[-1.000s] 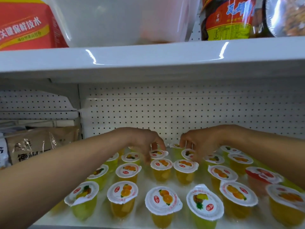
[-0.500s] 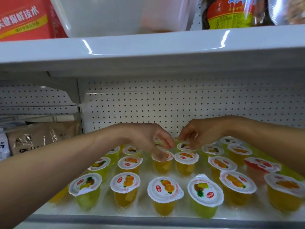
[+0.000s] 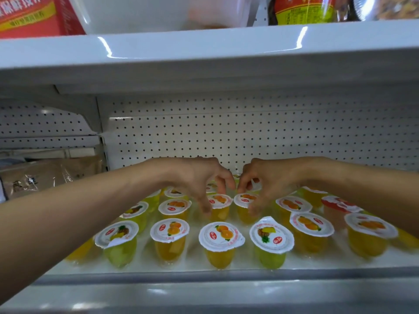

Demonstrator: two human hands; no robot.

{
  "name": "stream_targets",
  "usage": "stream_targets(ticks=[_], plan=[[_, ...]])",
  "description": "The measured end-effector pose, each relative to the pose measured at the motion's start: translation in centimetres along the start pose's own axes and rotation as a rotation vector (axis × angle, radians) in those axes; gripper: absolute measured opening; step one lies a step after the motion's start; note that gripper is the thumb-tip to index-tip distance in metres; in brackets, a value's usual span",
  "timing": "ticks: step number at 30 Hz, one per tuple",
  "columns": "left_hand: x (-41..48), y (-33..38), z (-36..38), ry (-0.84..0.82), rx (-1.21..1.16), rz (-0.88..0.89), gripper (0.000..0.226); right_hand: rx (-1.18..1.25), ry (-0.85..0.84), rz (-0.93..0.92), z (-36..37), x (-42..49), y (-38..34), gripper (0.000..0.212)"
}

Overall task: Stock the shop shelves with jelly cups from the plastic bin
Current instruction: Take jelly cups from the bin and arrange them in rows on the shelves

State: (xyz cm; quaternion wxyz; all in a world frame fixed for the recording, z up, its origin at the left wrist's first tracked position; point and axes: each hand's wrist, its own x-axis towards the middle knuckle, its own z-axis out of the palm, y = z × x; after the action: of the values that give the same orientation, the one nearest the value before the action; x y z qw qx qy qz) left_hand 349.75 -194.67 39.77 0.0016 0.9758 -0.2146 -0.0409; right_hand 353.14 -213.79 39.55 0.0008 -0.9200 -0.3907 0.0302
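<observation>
Jelly cups (image 3: 220,199) in two curled hands (image 3: 195,177) (image 3: 272,180)

The red box (image 3: 34,17) at the far left of the upper shelf (image 3: 204,46) bears white Chinese characters, cut off by the frame edge, seemingly 保鲜技术. The red oval logos on the lids of the jelly cups (image 3: 271,234), the dark characters on the brown packet (image 3: 45,175) at left and the yellow label on the bottle (image 3: 303,10) are too blurred to read.

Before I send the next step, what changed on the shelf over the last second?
Both hands came forward a row and closer together. The left hand now pinches the left orange cup, and the right hand pinches the right orange cup beside it in the second row. The front row and the shelf stayed as they were.
</observation>
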Motion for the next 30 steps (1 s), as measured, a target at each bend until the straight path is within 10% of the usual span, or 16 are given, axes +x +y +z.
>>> stream_targets(ticks=[15,22,30], plan=[[-1.7,0.2,0.3,-0.052,-0.169,0.018,0.069,0.109,-0.124,-0.017,-0.7,-1.0,0.3,0.046],[-2.5,-3.4,-2.4,0.24,-0.268,-0.119,0.025,0.127,0.162,0.066,-3.0,0.2,2.3,0.032],[0.9,-3.8,1.1,0.133,-0.119,-0.244,0.039,0.064,0.035,0.151,0.3,3.4,2.0,0.044]])
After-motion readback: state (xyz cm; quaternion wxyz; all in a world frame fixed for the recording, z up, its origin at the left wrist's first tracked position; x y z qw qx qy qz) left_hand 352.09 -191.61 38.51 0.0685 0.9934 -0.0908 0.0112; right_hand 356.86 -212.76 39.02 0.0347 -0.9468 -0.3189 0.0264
